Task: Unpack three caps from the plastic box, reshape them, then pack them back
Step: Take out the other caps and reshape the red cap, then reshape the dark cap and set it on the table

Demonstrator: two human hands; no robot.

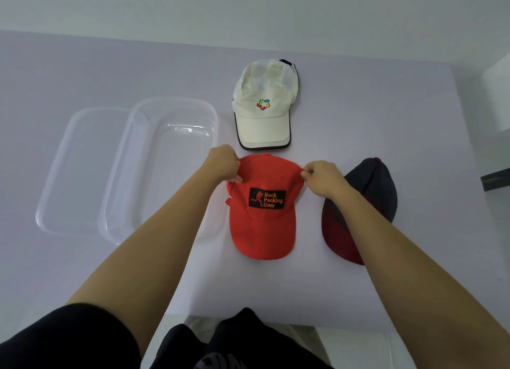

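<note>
A red cap (pixel 263 225) with a black "Back Packing Gear" patch lies in the middle of the table, brim toward me. My left hand (pixel 222 163) pinches the left side of its crown and my right hand (pixel 323 177) pinches the right side. Beyond it lies a cream cap (pixel 263 120) with a coloured logo and dark-edged brim. To the right lies a navy cap (pixel 367 186) with a maroon brim, partly hidden by my right forearm. The clear plastic box (pixel 162 120) stands empty to the left of the caps.
The box's clear lid (pixel 74 170) lies flat against the box's left side. The pale lavender table (pixel 358 92) ends at a white wall at the back. A white block (pixel 496 92) stands off the table's right edge. My dark-clothed lap shows below the front edge.
</note>
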